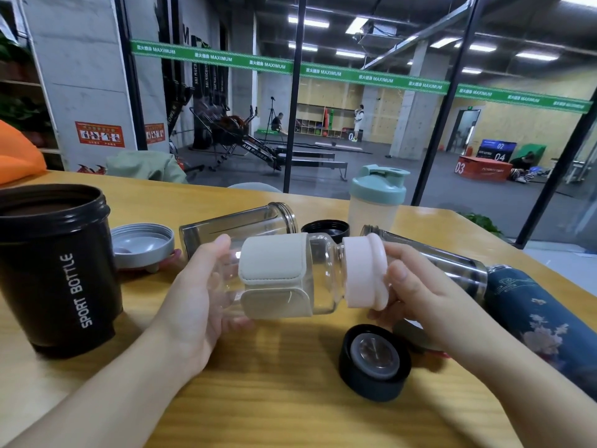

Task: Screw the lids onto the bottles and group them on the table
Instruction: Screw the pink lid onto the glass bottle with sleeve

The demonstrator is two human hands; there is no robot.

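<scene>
I hold the clear bottle [323, 273] sideways above the wooden table [274, 399], my left hand [197, 295] wrapped round its base and my right hand [416, 286] gripping the pink lid [363, 270], seemingly seated on its neck.

Clear glossy bottle [323, 273], matt grey stitched sleeve [274, 270]; matt pink lid [363, 273]; wood-grain table [274, 383].

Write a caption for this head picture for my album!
Left hand holds a clear bottle; right hand grips its pink lid.
</scene>
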